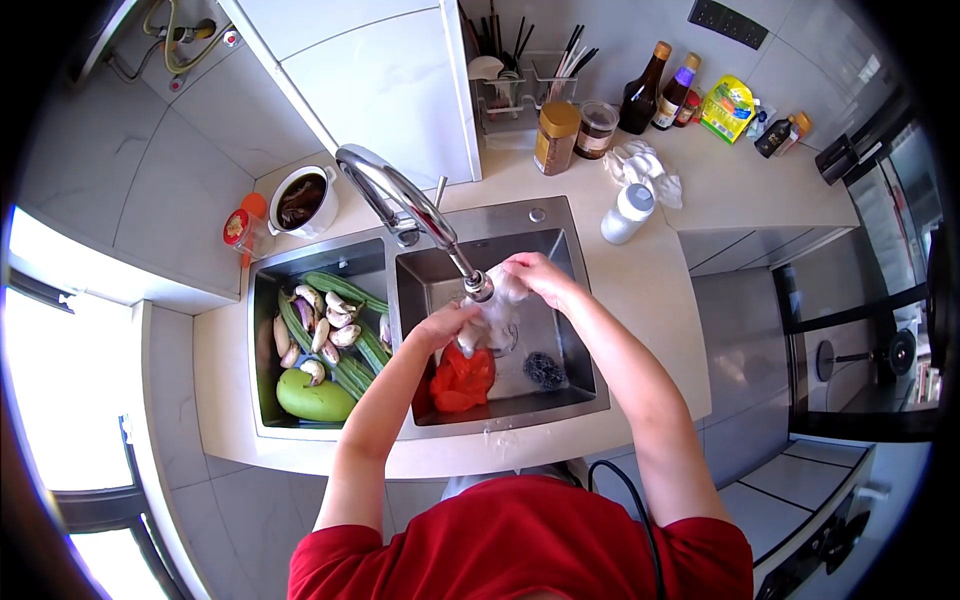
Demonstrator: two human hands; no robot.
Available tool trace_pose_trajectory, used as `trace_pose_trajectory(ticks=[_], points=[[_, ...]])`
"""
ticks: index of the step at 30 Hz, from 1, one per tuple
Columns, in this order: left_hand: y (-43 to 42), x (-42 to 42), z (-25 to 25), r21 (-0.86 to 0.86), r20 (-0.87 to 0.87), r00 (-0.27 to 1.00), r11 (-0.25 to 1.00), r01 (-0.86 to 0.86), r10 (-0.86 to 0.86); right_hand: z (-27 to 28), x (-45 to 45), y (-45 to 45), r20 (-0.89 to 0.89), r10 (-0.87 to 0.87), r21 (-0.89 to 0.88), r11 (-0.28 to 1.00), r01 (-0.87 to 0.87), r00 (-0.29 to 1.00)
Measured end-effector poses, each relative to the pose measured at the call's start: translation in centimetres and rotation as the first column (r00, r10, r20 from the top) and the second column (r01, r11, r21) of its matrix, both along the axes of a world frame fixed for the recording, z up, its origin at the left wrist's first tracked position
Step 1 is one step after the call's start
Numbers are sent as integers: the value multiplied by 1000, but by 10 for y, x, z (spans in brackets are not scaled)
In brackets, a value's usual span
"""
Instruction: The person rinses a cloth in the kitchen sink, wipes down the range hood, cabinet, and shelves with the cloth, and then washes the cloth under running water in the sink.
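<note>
My left hand [447, 324] and my right hand [537, 279] are over the right sink basin [578, 385], just below the chrome tap [440, 232]. Between them is a pale, filmy, crumpled thing [500, 305], perhaps thin plastic or wet cloth; its kind is not clear. The fingers of each hand close on one side of it. Under my left hand an orange-red crumpled, soft-looking thing [462, 382] lies on the basin floor. A dark mesh scrubber [543, 371] rests to its right, touching neither hand.
The left basin holds ridged green gourds [354, 373], garlic-like pale bulbs [345, 335] and a large green fruit [313, 397]. A pot of dark liquid [304, 203] stands behind it. On the right counter are a white bottle [627, 214], crumpled white cloth [645, 172], jars and sauce bottles [643, 92].
</note>
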State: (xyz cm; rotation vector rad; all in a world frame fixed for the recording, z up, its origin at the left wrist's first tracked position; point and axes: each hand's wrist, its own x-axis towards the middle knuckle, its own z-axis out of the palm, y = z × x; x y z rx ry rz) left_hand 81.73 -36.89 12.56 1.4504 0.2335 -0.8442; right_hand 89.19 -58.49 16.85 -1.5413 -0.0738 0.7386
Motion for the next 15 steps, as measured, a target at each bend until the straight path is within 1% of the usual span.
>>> trace_pose_trajectory(ticks=[1, 2, 3, 4, 5, 6, 7, 8, 9, 10, 12, 13, 14, 15], points=[[1, -1, -7, -159, -72, 994, 983, -93, 82, -4, -1, 0, -8, 18, -12, 1000, -18, 1000], [2, -1, -6, -307, -156, 976, 932, -192, 150, -6, -2, -1, -8, 16, -13, 1000, -16, 1000], [3, -1, -5, -347, -167, 980, 923, -164, 111, -8, -3, -1, -15, 71, 15, 997, -70, 997], [1, -1, -5, -348, -166, 980, 924, -161, 108, -9, -3, -2, -19, 126, 44, 991, -125, 992], [-3, -3, -4, -392, -210, 960, 884, -254, 183, -4, -3, -3, 72, 258, 24, 965, -260, 963], [-5, -4, -2, -429, -259, 932, 834, -346, 254, -6, -7, -2, 72, 256, 24, 966, -258, 964], [-4, -3, -1, -428, -259, 932, 836, -345, 252, -6, -16, 0, 254, 289, -9, 955, -296, 923], [-3, -2, -1, -474, -267, 941, 822, -314, 205, -11, -23, 1, 426, 315, -50, 944, -326, 848], [-3, 0, 1, -520, -272, 949, 805, -284, 159, -23, -25, 4, 426, 349, -162, 937, -309, 835], [-4, 1, 2, -520, -272, 949, 806, -282, 157, -33, -22, 2, 426, 347, -162, 938, -307, 835], [-9, 3, 10, -460, -275, 935, 823, -333, 224, -17, -17, 4, 142, 547, -397, 795, -459, 825], [-5, 6, 8, -457, -277, 934, 824, -335, 226, -18, -16, 3, 112, 500, -258, 849, -461, 859], [0, 11, 6, -391, -228, 953, 877, -279, 202, -13, -18, 1, 110, 500, -256, 849, -462, 859], [3, 16, 4, -319, -179, 969, 921, -222, 172, -9, -19, -1, -59, 402, -104, 908, -406, 914]])
